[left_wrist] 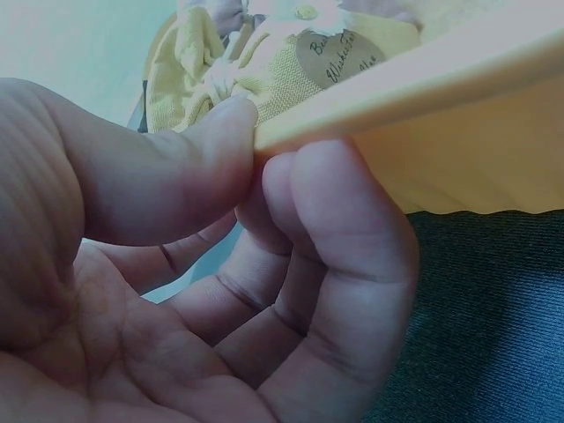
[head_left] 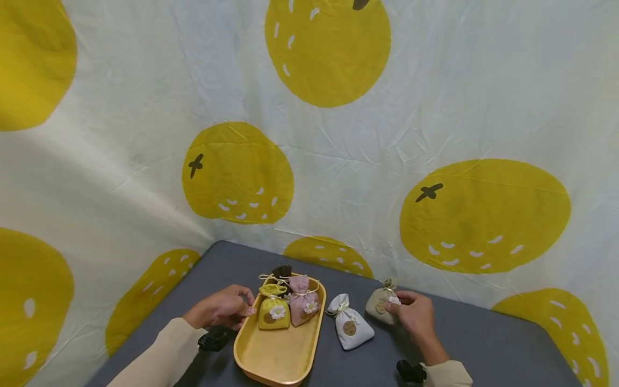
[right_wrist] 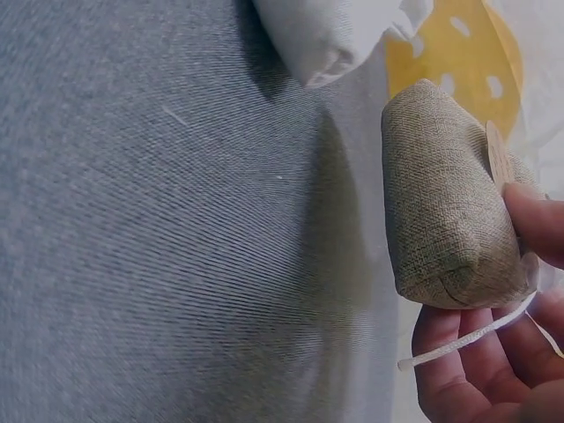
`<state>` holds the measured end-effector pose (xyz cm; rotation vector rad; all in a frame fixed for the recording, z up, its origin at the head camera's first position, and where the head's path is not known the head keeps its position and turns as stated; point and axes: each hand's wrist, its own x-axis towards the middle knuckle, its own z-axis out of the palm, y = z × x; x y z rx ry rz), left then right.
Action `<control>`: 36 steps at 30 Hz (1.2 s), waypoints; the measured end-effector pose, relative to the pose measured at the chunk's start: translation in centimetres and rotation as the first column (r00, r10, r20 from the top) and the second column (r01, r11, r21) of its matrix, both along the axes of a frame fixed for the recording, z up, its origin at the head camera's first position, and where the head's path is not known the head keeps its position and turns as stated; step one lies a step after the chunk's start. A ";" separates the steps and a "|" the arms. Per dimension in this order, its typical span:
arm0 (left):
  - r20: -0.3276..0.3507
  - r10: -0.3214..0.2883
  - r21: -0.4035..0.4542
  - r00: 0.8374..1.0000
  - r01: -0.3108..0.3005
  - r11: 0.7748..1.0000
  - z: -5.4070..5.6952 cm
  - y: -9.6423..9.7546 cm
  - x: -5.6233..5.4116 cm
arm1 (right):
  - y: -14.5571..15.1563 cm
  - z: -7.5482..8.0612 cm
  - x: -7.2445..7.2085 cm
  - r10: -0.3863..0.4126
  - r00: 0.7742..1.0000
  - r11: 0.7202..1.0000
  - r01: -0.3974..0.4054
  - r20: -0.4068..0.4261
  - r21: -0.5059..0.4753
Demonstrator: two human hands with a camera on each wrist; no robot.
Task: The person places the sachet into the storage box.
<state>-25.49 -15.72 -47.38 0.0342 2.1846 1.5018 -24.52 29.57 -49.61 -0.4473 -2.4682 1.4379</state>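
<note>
My left hand (head_left: 227, 307) pinches the left rim of a yellow tray (head_left: 278, 357), thumb on top and curled fingers beneath, as the left wrist view shows. Inside the tray's far half lie a yellow sachet (head_left: 273, 310), a pink sachet (head_left: 303, 303) and a dark brown sachet (head_left: 282, 272) behind them. To the right, my right hand (head_left: 417, 314) holds a tan burlap sachet (right_wrist: 449, 203) between thumb and fingers; its shadow falls on the table in the right wrist view. Between tray and right hand, a white sachet (head_left: 352, 327) with a round brown tag lies on the table.
The dark grey table (head_left: 483, 344) ends at a pale cloth backdrop (head_left: 338, 199) printed with large yellow fruit, which hangs behind and at the left. Black wrist straps (head_left: 213, 340) sit at the beige sleeves.
</note>
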 end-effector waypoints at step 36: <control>-0.006 0.003 0.004 1.000 -0.003 1.000 -0.4 0.0 0.0 | -2.7 4.0 2.6 0.052 0.991 0.997 -0.059 -0.125 -0.051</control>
